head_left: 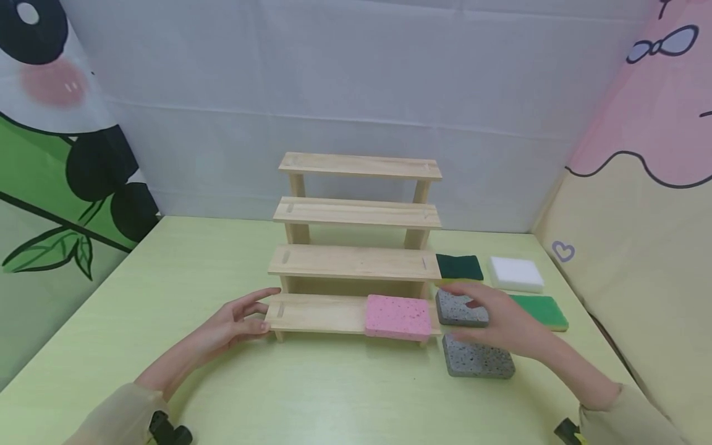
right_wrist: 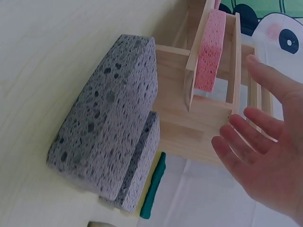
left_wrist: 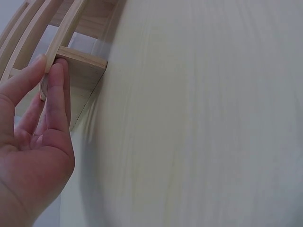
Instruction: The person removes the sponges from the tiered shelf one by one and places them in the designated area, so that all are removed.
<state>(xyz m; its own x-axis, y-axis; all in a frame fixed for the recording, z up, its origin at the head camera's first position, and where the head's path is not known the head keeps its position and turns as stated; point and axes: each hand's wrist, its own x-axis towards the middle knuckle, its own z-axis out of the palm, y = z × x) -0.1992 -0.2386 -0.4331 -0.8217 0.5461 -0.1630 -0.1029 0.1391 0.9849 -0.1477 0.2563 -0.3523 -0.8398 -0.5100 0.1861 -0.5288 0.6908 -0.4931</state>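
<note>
A four-step wooden display stand (head_left: pixel 356 262) stands in the middle of the table. Lying flat on its lowest step is a pink sponge (head_left: pixel 398 316), near the right end. My left hand (head_left: pixel 239 321) grips the left end of that lowest board, thumb on one face and fingers on the other in the left wrist view. Over two speckled grey sponges, a nearer one (head_left: pixel 479 361) and a farther one (head_left: pixel 457 312), hovers my right hand (head_left: pixel 500 318). Its fingers are spread and loosely bent with nothing between them, beside the stand's right end (right_wrist: pixel 199 113).
Right of the stand also lie a dark green scouring pad with a yellow edge (head_left: pixel 460 267), a white sponge (head_left: pixel 516 274) and a green-topped yellow sponge (head_left: pixel 547 312). A pale cloth wall (head_left: pixel 356 74) rises behind the stand, with printed panels at both sides.
</note>
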